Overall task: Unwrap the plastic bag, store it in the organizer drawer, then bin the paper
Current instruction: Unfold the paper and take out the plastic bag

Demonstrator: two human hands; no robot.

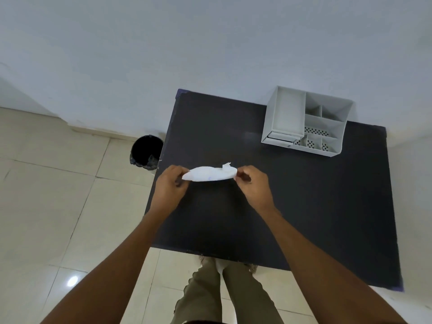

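A white paper-wrapped bundle point(209, 174) hangs just above the dark table point(304, 206), stretched between both hands. My left hand point(170, 185) pinches its left end and my right hand point(253, 185) pinches its right end. A small torn flap sticks up near the right end. The plastic bag inside is hidden by the paper. The white desk organizer point(306, 122) stands at the table's far right, its small drawer point(281, 136) at the lower front left looking shut. A black-lined bin point(146, 152) stands on the floor just left of the table.
The table's back edge meets a pale wall. Beige floor tiles point(58, 206) spread to the left. My legs in olive trousers point(224, 293) stand at the table's near edge.
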